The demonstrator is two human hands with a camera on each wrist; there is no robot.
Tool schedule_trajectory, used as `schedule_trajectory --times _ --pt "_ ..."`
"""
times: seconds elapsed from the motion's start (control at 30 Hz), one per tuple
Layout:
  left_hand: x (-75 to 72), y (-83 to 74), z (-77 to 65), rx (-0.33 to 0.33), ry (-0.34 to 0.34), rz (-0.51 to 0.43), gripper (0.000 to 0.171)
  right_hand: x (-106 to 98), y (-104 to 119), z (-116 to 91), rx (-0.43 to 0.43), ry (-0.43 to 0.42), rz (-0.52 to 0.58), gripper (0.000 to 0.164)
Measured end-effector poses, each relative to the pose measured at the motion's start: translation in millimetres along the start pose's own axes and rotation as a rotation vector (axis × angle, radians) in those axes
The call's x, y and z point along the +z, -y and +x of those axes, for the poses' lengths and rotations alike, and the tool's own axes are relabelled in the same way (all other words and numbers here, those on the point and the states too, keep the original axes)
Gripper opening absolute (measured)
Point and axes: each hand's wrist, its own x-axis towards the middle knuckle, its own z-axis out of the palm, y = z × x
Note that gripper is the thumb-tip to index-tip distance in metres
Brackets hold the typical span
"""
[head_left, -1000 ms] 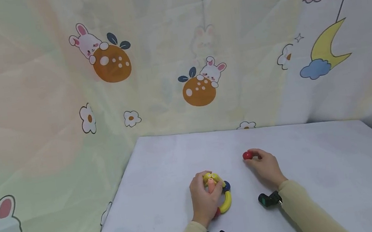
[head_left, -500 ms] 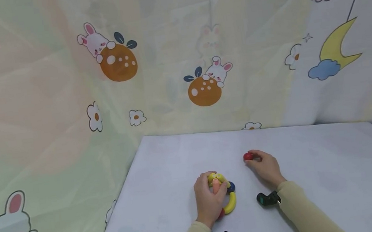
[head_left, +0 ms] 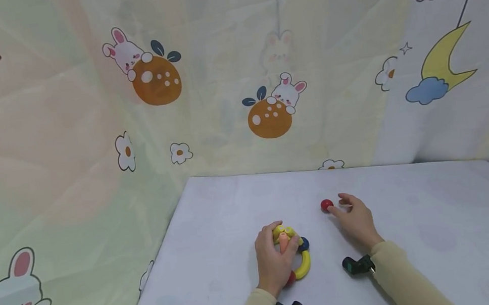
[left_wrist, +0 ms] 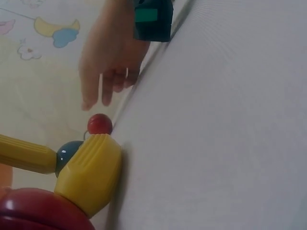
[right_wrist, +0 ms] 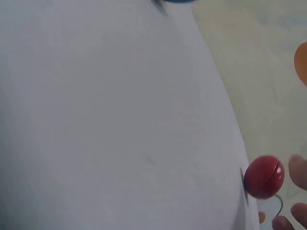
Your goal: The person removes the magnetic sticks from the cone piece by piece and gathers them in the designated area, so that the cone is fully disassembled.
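Observation:
In the head view my left hand (head_left: pixel 276 259) grips a rod-and-ball building toy (head_left: pixel 303 266) with thumb and fingers on either side of its far end. The toy has curved yellow pieces, an orange rod (head_left: pixel 284 241), a blue ball (head_left: pixel 303 244) and a red ball near the palm. Its ribbed yellow piece (left_wrist: pixel 91 175) fills the lower left of the left wrist view. A separate loose red ball (head_left: pixel 327 206) rests on the table. Beside it is my right hand (head_left: pixel 356 220), fingers spread and holding nothing; the right wrist view shows a small gap between fingertips (right_wrist: pixel 298 170) and ball (right_wrist: pixel 264 177).
A white table (head_left: pixel 216 217) lies under both hands. Behind it hangs a printed cloth (head_left: pixel 216 74) with rabbits and oranges. Black wrist cameras (head_left: pixel 357 265) sit at both cuffs. Part of something blue (right_wrist: pixel 180 1) shows at the right wrist view's top edge.
My right hand has let go of the loose red ball; its fingers have opened and drawn back to the right. The ball stays in place. My left hand keeps its grip on the toy.

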Motion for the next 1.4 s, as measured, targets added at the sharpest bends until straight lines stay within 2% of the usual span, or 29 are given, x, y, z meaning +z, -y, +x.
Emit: schedule_trajectory --times 0.07,0.13,0.2,0.27,0.33,0.43,0.5,0.57,0.67,0.8,0.9,1.03,1.23,1.4 --pt "-0.6 0.1 -0.1 0.007 0.011 -0.006 0.042 2 7 -11 -0.056 -0.064 0.018 0.051" --pt "-1.2 0.1 0.4 0.008 0.032 -0.015 0.044 7 17 -26 -0.165 -0.104 0.028 0.04" --pt "-1.9 0.2 0.8 0.008 0.069 -0.024 0.046 12 29 -44 -0.292 -0.101 0.028 0.036" --pt "-2.1 0.8 1.4 0.024 0.111 -0.022 0.048 17 40 -61 -0.392 -0.055 0.042 0.041" --pt "-2.1 1.4 1.9 0.067 0.143 -0.01 0.053 21 49 -76 -0.455 0.008 0.064 0.049" --pt "-1.3 3.0 2.9 0.153 0.156 0.029 0.062 24 58 -88 -0.493 0.083 0.075 0.051" --pt "-0.3 4.3 3.8 0.175 0.147 0.047 0.064 25 61 -91 -0.505 0.088 0.071 0.044" --pt "0.8 5.9 4.7 0.146 0.122 0.052 0.058 24 62 -92 -0.496 0.059 0.057 0.037" --pt "1.7 7.8 5.8 0.047 0.083 0.034 0.044 21 58 -90 -0.463 -0.007 0.061 0.033" --pt "0.8 8.8 6.8 -0.069 0.07 0.012 0.036 14 47 -88 -0.446 -0.061 0.071 0.044" --pt "-0.2 10.3 7.4 -0.109 0.084 -0.001 0.041 8 38 -88 -0.423 -0.08 0.065 0.048" --pt "0.0 12.3 8.6 -0.12 0.122 0.031 0.041 -2 25 -90 -0.361 -0.081 0.032 0.041" --pt "-1.2 14.3 9.4 -0.092 0.205 0.072 0.043 -18 10 -88 -0.18 -0.018 -0.06 0.033" --pt "-2.7 17.0 10.2 -0.058 0.199 0.095 0.039 -20 1 -87 -0.084 0.054 -0.06 0.031"
